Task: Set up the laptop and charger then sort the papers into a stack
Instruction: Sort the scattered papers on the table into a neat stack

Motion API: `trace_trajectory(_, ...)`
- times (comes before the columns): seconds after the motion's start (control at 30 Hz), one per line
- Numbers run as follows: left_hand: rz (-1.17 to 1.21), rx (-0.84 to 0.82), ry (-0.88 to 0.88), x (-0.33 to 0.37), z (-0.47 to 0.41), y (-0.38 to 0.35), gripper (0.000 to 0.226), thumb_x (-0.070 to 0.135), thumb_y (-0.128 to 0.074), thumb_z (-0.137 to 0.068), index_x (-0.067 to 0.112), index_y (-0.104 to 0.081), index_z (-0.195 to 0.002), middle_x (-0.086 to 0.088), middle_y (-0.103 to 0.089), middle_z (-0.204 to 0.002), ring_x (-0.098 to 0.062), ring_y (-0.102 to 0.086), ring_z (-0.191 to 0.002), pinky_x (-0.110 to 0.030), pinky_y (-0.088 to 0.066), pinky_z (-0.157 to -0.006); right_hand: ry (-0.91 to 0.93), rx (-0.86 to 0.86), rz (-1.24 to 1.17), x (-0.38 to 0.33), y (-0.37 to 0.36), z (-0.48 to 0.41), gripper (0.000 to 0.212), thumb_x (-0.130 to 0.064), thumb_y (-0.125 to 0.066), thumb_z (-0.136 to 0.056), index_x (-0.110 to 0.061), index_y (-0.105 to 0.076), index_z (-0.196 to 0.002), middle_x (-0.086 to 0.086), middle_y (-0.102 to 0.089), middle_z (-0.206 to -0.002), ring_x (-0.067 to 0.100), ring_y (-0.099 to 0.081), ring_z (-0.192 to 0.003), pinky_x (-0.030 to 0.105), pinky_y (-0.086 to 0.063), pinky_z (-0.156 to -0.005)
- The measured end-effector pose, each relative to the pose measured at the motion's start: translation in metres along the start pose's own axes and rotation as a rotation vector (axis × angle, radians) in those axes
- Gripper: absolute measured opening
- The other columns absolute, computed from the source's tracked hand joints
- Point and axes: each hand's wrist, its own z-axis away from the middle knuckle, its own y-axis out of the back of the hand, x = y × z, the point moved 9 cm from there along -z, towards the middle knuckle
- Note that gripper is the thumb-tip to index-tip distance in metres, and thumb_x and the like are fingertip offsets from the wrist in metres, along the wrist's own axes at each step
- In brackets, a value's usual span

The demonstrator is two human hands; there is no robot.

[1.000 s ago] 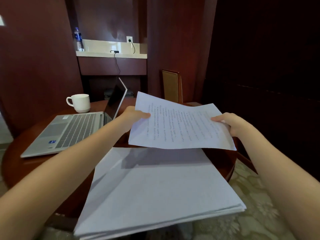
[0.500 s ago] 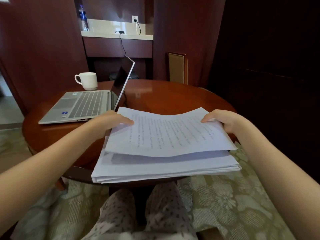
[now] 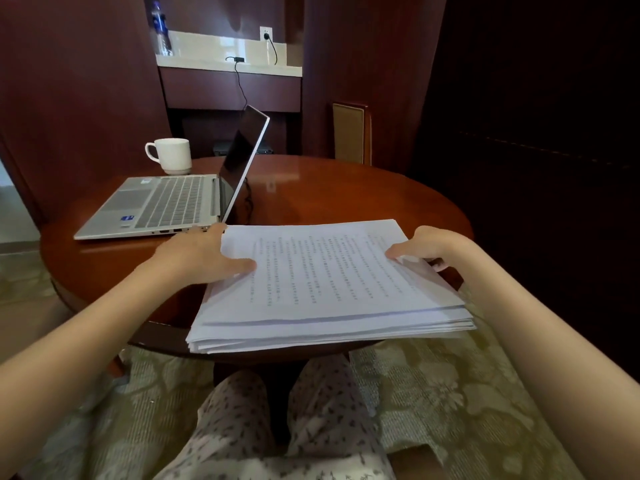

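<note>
White paper lies under both sets of fingertips: the left hand (image 3: pixel 199 256) is laid flat at the left edge of the stack of papers (image 3: pixel 329 289), fingers loosely together with the thumb reaching onto the printed top sheet (image 3: pixel 322 268), while the right hand (image 3: pixel 427 245) curls over the right edge, thumb on top and the other fingers tucked below, pinching the upper sheets. The stack sits between the two hands, so neither is nearer; its long axis runs left to right across the person's front, from one hand to the other. The near edge overhangs the rim of the round wooden table (image 3: pixel 346 192), above the knees. The sheet edges at the front are fanned and not flush, so the next move, as I judge it, is a squeeze inward from both sides along that axis to square them. Beyond the left hand the open laptop (image 3: pixel 162 204) stands on the table, just beside the stack's far left corner, with a white mug (image 3: pixel 171 155) behind it and a charger cable (image 3: pixel 242 84) running down from the wall shelf towards it.
</note>
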Motion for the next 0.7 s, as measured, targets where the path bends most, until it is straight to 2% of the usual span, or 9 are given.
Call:
trace_trajectory(0.03, 0.018, -0.043, 0.003, 0.001, 0.002, -0.006, 0.086, 0.061, -0.052, -0.083, 0.020, -0.014, -0.149, -0.007, -0.029, -0.152, -0.030, -0.034, -0.136, -0.040, -0.031, -0.107, 0.000, 0.002, -0.031, -0.002, 0.000, 0.000, 0.032, -0.030, -0.064, -0.084, -0.007, -0.049, -0.101, 0.006, -0.045, -0.084, 0.019, -0.043, -0.070, 0.026, -0.044, -0.062)
trace_trajectory(0.1, 0.145, -0.174, 0.018, 0.003, 0.005, -0.026, 0.084, 0.058, -0.046, -0.088, 0.018, -0.007, -0.151, -0.006, -0.023, -0.155, -0.028, -0.030, -0.138, -0.037, -0.027, -0.110, -0.026, 0.008, -0.068, -0.004, 0.002, -0.002, 0.061, -0.027, -0.067, -0.083, -0.008, -0.037, -0.134, 0.014, -0.048, -0.116, 0.027, -0.049, -0.096, 0.035, -0.050, -0.078)
trace_trajectory(0.17, 0.333, -0.189, 0.020, 0.008, 0.008, -0.039, 0.081, 0.052, -0.048, -0.090, 0.019, -0.005, -0.151, -0.006, -0.021, -0.155, -0.028, -0.029, -0.139, -0.037, -0.028, -0.110, -0.051, 0.011, -0.122, -0.005, 0.005, -0.004, 0.074, -0.023, -0.069, -0.082, -0.010, -0.029, -0.143, 0.016, -0.041, -0.134, 0.034, -0.048, -0.115, 0.043, -0.049, -0.092)
trace_trajectory(0.23, 0.539, -0.098, 0.029, 0.011, 0.009, -0.037, 0.077, 0.040, -0.053, -0.091, 0.021, -0.009, -0.150, -0.007, -0.023, -0.154, -0.027, -0.034, -0.134, -0.034, -0.034, -0.105, -0.091, -0.040, -0.255, 0.001, 0.004, -0.009, 0.077, -0.017, -0.070, -0.081, -0.010, -0.028, -0.145, 0.017, -0.032, -0.146, 0.039, -0.039, -0.128, 0.049, -0.043, -0.101)
trace_trajectory(0.3, 0.732, -0.049, 0.077, 0.010, 0.008, -0.035, 0.072, 0.029, -0.056, -0.091, 0.021, -0.013, -0.149, -0.008, -0.031, -0.149, -0.025, -0.046, -0.115, -0.031, -0.041, -0.088, -0.126, -0.076, -0.352, 0.008, 0.002, -0.009, 0.079, -0.015, -0.069, -0.083, -0.010, -0.023, -0.147, 0.017, -0.023, -0.151, 0.040, -0.030, -0.134, 0.051, -0.036, -0.107)
trace_trajectory(0.37, 0.865, -0.012, 0.128, 0.008, 0.005, -0.031, 0.069, 0.024, -0.057, -0.091, 0.022, -0.018, -0.148, -0.009, -0.033, -0.147, -0.023, -0.046, -0.102, -0.032, -0.040, -0.080, -0.136, -0.130, -0.416, 0.013, -0.002, -0.010, 0.083, -0.015, -0.069, -0.082, -0.011, -0.019, -0.148, 0.016, -0.019, -0.153, 0.039, -0.028, -0.136, 0.051, -0.033, -0.109)
trace_trajectory(0.43, 0.915, 0.029, 0.153, 0.003, 0.003, -0.029, 0.069, 0.021, -0.058, -0.090, 0.022, -0.020, -0.147, -0.009, -0.031, -0.148, -0.026, -0.044, -0.107, -0.032, -0.037, -0.079, -0.147, -0.155, -0.482, 0.016, -0.007, -0.011, 0.088, -0.017, -0.071, -0.079, -0.012, -0.018, -0.149, 0.014, -0.019, -0.154, 0.038, -0.032, -0.135, 0.050, -0.035, -0.108)
trace_trajectory(0.53, 0.945, 0.059, 0.171, -0.001, 0.002, -0.029, 0.068, 0.016, -0.058, -0.090, 0.021, -0.022, -0.147, -0.009, -0.029, -0.150, -0.031, -0.040, -0.126, -0.031, -0.034, -0.082, -0.087, -0.083, -0.449, 0.010, -0.003, -0.015, 0.087, -0.017, -0.073, -0.077, -0.011, -0.022, -0.148, 0.013, -0.019, -0.154, 0.038, -0.031, -0.136, 0.049, -0.037, -0.107)
trace_trajectory(0.7, 0.975, 0.074, 0.186, -0.002, 0.002, -0.030, 0.066, 0.014, -0.057, -0.089, 0.021, -0.023, -0.146, -0.009, -0.030, -0.149, -0.032, -0.038, -0.129, -0.032, -0.035, -0.085, -0.053, -0.127, -0.408, -0.001, 0.000, -0.016, 0.074, -0.011, -0.071, -0.078, -0.010, -0.034, -0.143, 0.014, -0.028, -0.148, 0.040, -0.038, -0.129, 0.049, -0.040, -0.104)
